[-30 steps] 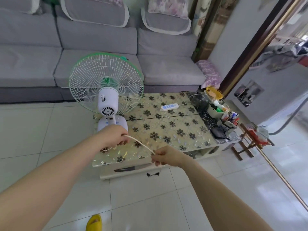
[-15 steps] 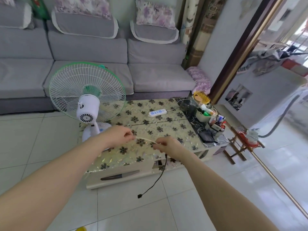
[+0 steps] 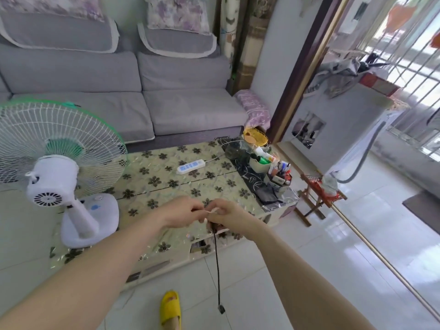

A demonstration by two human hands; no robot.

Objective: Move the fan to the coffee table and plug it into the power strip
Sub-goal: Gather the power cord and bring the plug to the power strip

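Fan (image 3: 59, 163) is noted at the left end of the table (image 3: 166, 184), upright on its white base, grille turned toward the sofa (image 3: 142, 91) and motor housing toward the camera. White body and cage, green rim and blades; judged light and easily tipped if the cord is tugged.

Left hand (image 3: 183, 211) and right hand (image 3: 228, 217) are held together over the near table edge, fingertips touching. A pale tie or cord end is pinched between them; which of the two cannot be told. From under the right hand a black cord (image 3: 216, 265) hangs straight down past the table front, its plug (image 3: 221, 308) dangling above the floor beside a yellow slipper (image 3: 170, 308).

Power strip (image 3: 191, 166) lies beyond the hands, farther back on the table and slightly left of the right hand, long axis running left-near to right-far, sockets up. Both hands are about equally near; the right is judged better placed to carry the plug forward.
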